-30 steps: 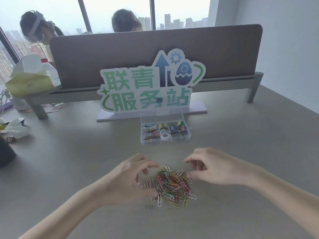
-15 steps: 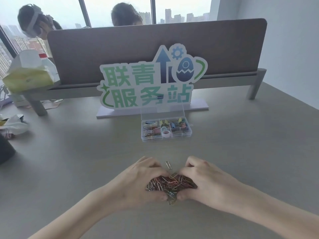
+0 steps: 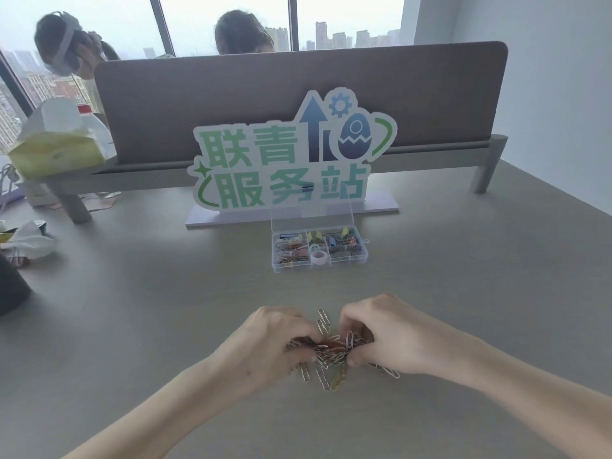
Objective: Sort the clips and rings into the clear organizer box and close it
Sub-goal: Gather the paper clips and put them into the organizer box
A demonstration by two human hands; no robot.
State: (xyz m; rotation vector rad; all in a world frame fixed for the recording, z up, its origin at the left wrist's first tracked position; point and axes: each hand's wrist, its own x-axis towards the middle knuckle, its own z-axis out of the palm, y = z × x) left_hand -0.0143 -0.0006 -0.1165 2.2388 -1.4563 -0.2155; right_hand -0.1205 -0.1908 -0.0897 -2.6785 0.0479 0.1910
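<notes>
Together, left hand (image 3: pixel 268 346) and right hand (image 3: pixel 390 339) grip paper clips (image 3: pixel 331 351).

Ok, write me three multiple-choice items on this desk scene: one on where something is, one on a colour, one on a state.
1. Where is the clear organizer box?
A. Just in front of the standing sign
B. Under the left hand
C. On the partition ledge

2. What colour are the large characters on the sign?
A. Red
B. Green
C. Black

3. What are the hands doing?
A. Resting flat and empty
B. Closing the box lid
C. Bunching up the paper clips between them

Key: 1 A, the box sits on the desk right before the sign's base. 2 B, the characters are green to teal. 3 C, the left hand and right hand curl round the pile of paper clips, and the box's lid stands open.
</notes>
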